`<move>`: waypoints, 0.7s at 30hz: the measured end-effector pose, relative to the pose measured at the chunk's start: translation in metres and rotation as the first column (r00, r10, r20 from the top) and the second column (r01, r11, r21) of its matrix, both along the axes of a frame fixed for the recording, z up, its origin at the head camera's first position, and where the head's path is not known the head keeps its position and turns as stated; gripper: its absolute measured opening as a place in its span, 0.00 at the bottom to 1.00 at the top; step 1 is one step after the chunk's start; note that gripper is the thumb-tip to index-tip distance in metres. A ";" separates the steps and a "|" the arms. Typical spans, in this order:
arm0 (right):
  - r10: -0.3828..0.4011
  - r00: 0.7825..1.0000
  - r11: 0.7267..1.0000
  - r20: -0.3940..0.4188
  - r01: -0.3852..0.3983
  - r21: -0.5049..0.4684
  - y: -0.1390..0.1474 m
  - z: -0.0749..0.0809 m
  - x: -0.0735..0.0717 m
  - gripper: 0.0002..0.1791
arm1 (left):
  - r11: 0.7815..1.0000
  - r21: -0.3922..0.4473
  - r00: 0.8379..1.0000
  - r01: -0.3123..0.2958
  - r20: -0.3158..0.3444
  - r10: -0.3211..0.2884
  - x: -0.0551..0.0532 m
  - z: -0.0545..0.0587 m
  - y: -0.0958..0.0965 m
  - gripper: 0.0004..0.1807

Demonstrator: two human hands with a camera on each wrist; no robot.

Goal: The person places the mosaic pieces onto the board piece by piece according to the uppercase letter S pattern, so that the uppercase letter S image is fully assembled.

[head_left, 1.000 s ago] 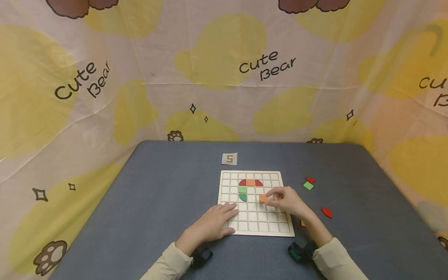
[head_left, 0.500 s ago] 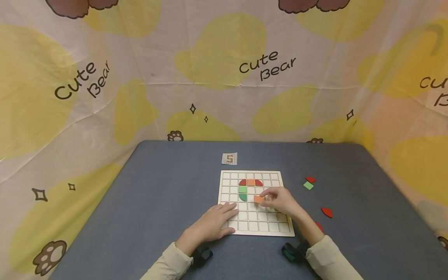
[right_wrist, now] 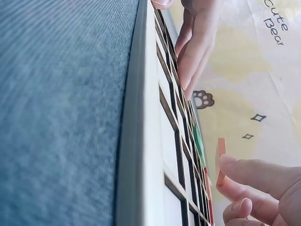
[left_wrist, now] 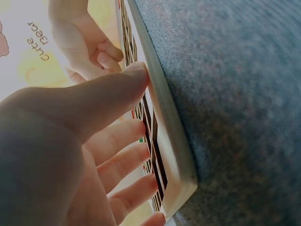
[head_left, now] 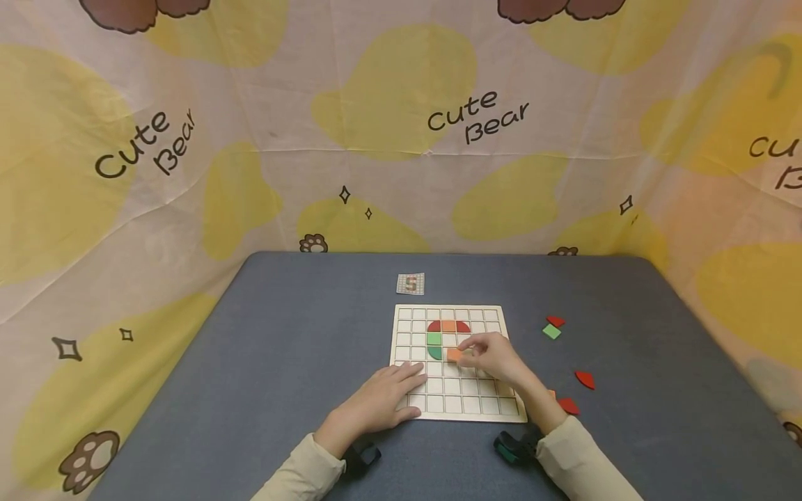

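My right hand (head_left: 495, 358) pinches an orange square tile (head_left: 454, 355) between thumb and finger over the white grid board (head_left: 495, 410). In the right wrist view the orange tile (right_wrist: 220, 161) is held a little above the grid. Beside it lies a dark green quarter-round tile (head_left: 435, 353), with a light green square (head_left: 434, 339) behind that. A row of a red quarter-round (head_left: 434, 326), an orange square (head_left: 448, 325) and another red quarter-round (head_left: 463, 326) sits farther back in the grid. My left hand (head_left: 382, 396) rests with spread fingers on the board's left front part.
A small card (head_left: 410, 284) with a patterned figure lies behind the board. To the right lie a light green tile (head_left: 552, 332), a red tile (head_left: 555, 321), a red quarter-round (head_left: 585, 380) and another red tile (head_left: 569, 406). An orange tile (head_left: 552, 394) is partly behind the right forearm.
My right hand has moved left across the board with the orange tile, bringing it close to the dark green quarter-round. The left hand has stayed in place.
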State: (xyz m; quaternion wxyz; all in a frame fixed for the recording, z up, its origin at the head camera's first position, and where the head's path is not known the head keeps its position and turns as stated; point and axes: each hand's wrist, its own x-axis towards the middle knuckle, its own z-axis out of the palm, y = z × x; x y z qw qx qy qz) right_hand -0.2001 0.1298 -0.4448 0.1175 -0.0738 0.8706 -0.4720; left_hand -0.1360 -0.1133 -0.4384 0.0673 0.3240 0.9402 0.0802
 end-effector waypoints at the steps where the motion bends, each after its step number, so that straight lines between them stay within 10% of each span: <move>1: -0.012 1.000 1.000 0.005 0.012 0.002 -0.001 0.000 0.000 0.14 | 1.000 0.001 1.000 0.001 -0.002 -0.001 0.000 0.000 0.000 0.30; 21: -0.086 0.995 0.992 -0.042 0.089 0.092 -0.014 0.002 -0.003 0.11 | 1.000 -0.012 1.000 0.001 -0.016 -0.001 0.001 0.000 0.000 0.30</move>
